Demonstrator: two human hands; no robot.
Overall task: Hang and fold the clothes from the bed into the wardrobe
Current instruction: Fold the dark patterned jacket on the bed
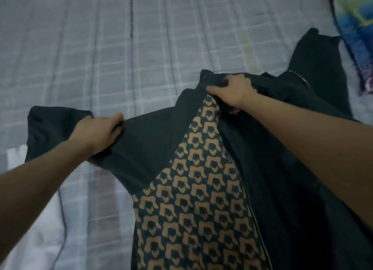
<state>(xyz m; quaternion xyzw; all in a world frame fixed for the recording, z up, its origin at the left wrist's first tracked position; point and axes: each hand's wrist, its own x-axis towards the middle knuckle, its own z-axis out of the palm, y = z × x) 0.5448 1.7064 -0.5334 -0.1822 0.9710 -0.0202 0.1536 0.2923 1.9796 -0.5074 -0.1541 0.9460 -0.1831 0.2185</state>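
Left hand: the left hand reaches forward from the lower left on a bare forearm; back of the hand up; fingers curled down into the dark cloth at the left shoulder of the jacket, thumb lying along the fold; it grips that cloth.
Right hand: the right hand reaches in from the right edge, forearm bare and crossing over the jacket's right half; fingers bent over the collar edge, thumb pointing left underneath; it pinches the collar.
Jacket position: spread on the bed, collar far from the camera, hem toward the near edge of the view; left sleeve out flat to the left, right sleeve running up toward the far right.
Jacket make-up: dark outer cloth; one panel of tan shapes on dark ground down the left front; one pale zip line beside that panel.
Count: one jacket; two hands; one bed cover, grey with pale checks; one bright blue and yellow cloth at the upper right corner; one white cloth at the lower left with one thin dark cord over it.
Writing: no lettering can be read; picture is blurred.
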